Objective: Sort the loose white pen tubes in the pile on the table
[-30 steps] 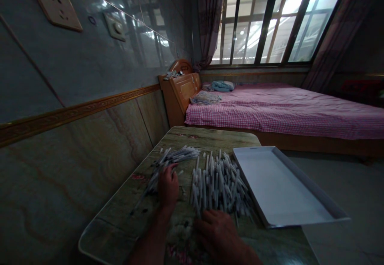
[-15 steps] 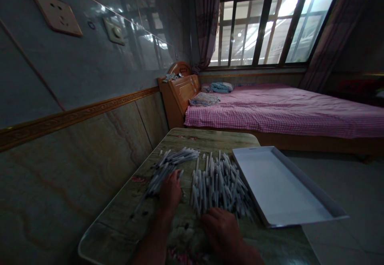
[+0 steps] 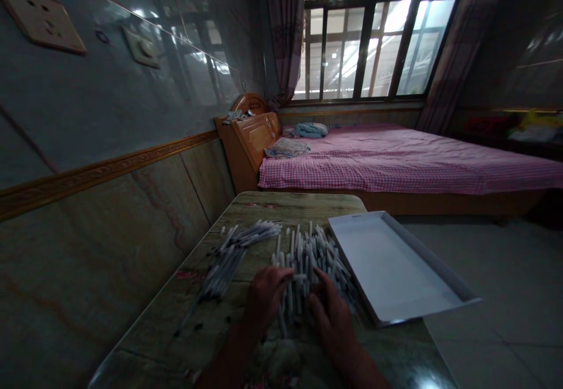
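No readable text anywhere in view right now!
We scan the pale pen-like sticks (image 3: pixel 220 266) on the table (image 3: pixel 308 201), and they're too small and blurred to give up a letter or number; over to the white tray (image 3: pixel 391 266), and no word or label can be read there; up on the wall, the socket plate (image 3: pixel 41 16) and the dial plate (image 3: pixel 141 47) show no legible brand, and the small purple ring mark (image 3: pixel 102 36) between them doesn't read as any character; across to the headboard (image 3: pixel 259 134), where the dark motif at its crest is too small to tell as lettering or ornament.
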A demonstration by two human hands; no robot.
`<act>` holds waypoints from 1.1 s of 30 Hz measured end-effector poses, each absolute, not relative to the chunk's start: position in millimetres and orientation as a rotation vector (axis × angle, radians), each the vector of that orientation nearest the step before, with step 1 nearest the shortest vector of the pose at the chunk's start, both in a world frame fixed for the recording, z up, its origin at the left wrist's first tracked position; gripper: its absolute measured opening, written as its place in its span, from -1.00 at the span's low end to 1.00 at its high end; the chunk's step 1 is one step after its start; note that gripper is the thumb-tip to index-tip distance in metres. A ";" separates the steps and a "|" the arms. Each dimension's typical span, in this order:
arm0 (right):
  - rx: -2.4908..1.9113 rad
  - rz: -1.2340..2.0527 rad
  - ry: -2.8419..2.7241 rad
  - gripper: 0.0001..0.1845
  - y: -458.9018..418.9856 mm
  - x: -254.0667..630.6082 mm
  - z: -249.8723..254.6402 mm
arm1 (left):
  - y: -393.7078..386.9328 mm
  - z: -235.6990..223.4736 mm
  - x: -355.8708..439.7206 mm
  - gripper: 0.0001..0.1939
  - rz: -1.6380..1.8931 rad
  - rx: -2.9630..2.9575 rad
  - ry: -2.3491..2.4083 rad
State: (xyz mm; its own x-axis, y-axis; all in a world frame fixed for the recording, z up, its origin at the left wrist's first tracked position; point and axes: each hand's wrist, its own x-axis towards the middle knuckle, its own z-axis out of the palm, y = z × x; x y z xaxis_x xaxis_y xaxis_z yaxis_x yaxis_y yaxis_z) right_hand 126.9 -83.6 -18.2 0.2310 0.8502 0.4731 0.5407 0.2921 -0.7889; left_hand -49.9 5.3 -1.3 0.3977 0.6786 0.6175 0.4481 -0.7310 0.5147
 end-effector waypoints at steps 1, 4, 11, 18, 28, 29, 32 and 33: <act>-1.380 0.357 -1.440 -0.54 -83.5 127.0 -17.4 | 1.5 -1.0 -46.4 -0.79 1.219 2.478 0.917; -1.370 0.396 -1.461 -0.71 -82.5 126.5 -15.3 | -6.6 -0.1 -38.1 -0.73 1.150 2.617 0.773; -1.407 0.520 -1.223 -0.76 -74.9 129.8 -13.7 | -10.8 1.0 -39.9 -0.80 1.286 2.491 0.838; -1.248 0.876 -0.828 -0.54 -69.9 130.5 -11.7 | -13.0 -4.4 -35.1 -0.74 1.120 1.932 1.042; -1.258 0.984 -1.254 -0.54 -72.3 120.2 -13.5 | -12.0 3.1 -21.1 -0.59 1.160 1.217 0.867; -1.276 0.937 -1.296 -0.54 -72.5 120.4 -14.2 | -12.3 3.7 -20.6 -0.59 1.163 1.194 0.882; -1.323 0.741 -1.403 -0.58 -74.6 120.5 -15.0 | -14.4 4.6 -16.9 -0.58 1.178 1.122 0.892; -1.332 0.679 -1.433 -0.60 -75.5 120.4 -14.9 | -15.3 4.6 -15.1 -0.58 1.192 1.092 0.886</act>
State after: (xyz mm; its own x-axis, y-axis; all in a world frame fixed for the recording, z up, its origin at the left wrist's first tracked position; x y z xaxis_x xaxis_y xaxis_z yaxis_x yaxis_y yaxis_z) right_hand 120.4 -75.5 -14.9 0.1324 0.9461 0.2955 0.3712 0.2290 -0.8999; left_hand -15.1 -15.3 4.6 0.1757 0.9842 0.0231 -0.2615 0.0241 0.9649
